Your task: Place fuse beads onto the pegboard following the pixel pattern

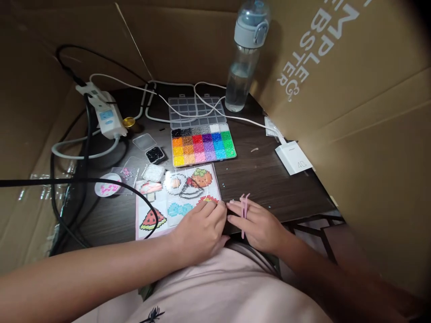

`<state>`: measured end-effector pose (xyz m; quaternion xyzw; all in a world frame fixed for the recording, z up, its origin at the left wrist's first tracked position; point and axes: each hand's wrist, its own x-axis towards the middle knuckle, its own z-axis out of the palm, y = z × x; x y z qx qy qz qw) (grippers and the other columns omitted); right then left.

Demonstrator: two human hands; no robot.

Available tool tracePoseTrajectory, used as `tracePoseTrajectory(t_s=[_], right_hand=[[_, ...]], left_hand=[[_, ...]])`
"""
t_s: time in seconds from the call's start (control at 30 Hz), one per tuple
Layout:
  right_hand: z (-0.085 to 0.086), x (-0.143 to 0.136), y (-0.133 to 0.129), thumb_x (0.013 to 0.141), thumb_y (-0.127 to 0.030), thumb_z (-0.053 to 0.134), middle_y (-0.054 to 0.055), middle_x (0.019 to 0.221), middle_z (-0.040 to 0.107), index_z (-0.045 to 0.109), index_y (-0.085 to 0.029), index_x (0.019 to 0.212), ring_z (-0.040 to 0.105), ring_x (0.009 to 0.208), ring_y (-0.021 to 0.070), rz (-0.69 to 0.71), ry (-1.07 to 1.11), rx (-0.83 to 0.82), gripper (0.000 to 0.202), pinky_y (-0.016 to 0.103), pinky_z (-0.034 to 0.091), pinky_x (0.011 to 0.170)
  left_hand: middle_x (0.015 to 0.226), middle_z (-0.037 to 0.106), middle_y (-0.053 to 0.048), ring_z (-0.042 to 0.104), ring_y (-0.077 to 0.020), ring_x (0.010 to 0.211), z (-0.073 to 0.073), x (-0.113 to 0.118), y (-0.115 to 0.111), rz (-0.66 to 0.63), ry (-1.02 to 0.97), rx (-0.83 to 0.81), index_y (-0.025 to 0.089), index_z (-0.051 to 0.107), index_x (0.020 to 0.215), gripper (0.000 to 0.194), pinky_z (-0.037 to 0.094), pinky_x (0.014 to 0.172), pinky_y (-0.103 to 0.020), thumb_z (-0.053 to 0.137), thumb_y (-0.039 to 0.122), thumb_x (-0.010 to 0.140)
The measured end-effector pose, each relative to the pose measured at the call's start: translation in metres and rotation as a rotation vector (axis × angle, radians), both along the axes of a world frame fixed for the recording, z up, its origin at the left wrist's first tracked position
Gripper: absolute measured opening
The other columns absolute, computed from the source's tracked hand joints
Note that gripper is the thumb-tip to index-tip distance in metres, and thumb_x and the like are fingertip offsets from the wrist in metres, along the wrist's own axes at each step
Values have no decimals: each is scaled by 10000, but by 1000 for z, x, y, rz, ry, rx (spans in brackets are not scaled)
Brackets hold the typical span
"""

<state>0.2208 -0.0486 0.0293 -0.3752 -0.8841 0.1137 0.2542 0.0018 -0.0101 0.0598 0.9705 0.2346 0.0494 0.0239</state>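
My left hand [206, 226] is curled shut over the lower right corner of the pattern sheet [151, 226]; whatever its fingertips pinch is hidden. Close beside it, my right hand [264, 226] holds pink tweezers [244, 215] between its fingers, pointing roughly up and down, with its fingertips near the left hand. On the sheet are pixel pictures, including a watermelon slice and a blue bow. A clear pegboard [217, 181] seems to lie over its right part, with black beads forming an outline. Behind it, an open bead box [204, 165] shows many colours of small beads.
A small box of black beads [155, 154], a white-filled box [154, 172] and a round dish with pink beads [107, 185] lie left. A water bottle [239, 76], power strip [109, 116], white charger [293, 158] and cables surround them. Cardboard walls [363, 103] enclose the table.
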Motion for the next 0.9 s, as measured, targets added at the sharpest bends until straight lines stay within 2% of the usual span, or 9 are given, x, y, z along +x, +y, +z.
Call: tracePoseTrajectory(t_s=[0.2,0.37,0.47,0.53,0.6,0.67,0.77,0.83,0.9], right_hand=[[-1,15,56,881,-78,474,171,1381,637,699,-160,1124,587,1315,274,233,-140,6,341,523,460,1119],[-5,14,102,926,-160,470,164,1361,654,667,-200,1039,517,1383,259,242,82,108,230,541,430,1140],[-4,11,105,1007,-306,395,158,1390,633,593,-233,1059,524,1380,243,1,430,126,217,565,408,1150],[-1,9,100,1040,-396,313,158,1406,620,527,-245,1103,535,1370,248,-214,651,57,269,600,354,1171],[3,4,93,1045,-450,237,174,1420,603,462,-256,1142,526,1378,255,-307,853,-32,312,611,384,1139],[9,-4,88,1042,-456,179,185,1457,565,413,-267,1184,506,1395,252,-313,1037,-125,333,612,412,1110],[23,-21,85,1036,-459,102,172,1536,478,393,-269,1245,468,1424,238,-251,1258,-275,406,612,403,1116],[36,-28,87,1028,-499,93,151,1555,455,404,-270,1272,458,1431,233,-235,1316,-335,458,603,394,1129],[53,-24,91,1014,-552,69,112,1593,403,403,-285,1312,421,1455,228,-219,1315,-328,521,587,385,1145]], left_hand=[[1252,610,-213,561,-334,1063,-12,-1,-2,70,-27,-27,4,580,1277,623,440,1001,-484,589,489,884],[1277,591,-239,563,-357,1097,-16,-1,-6,109,-67,-26,10,581,1282,620,437,1010,-509,593,481,879],[1276,593,-244,567,-361,1103,-14,-3,-8,132,-106,-29,11,576,1289,625,450,1006,-519,617,472,869],[1259,607,-229,576,-350,1093,-11,-3,-10,148,-142,-39,36,583,1279,609,468,992,-512,638,475,860],[1251,606,-235,577,-356,1110,-8,1,-12,184,-196,-43,42,574,1276,600,481,977,-517,629,482,872],[1322,553,-280,538,-387,1206,-6,12,-14,222,-272,-33,17,514,1331,642,466,998,-541,577,496,908],[1546,332,-307,312,-410,1450,-7,44,-10,197,-383,-5,14,294,1493,812,361,1122,-558,497,570,936],[1600,243,-303,159,-381,1525,-9,69,-1,170,-436,11,19,149,1539,912,310,1166,-550,448,633,935],[1615,214,-303,59,-358,1547,-8,88,11,154,-463,18,18,86,1548,965,273,1189,-554,422,675,926]])
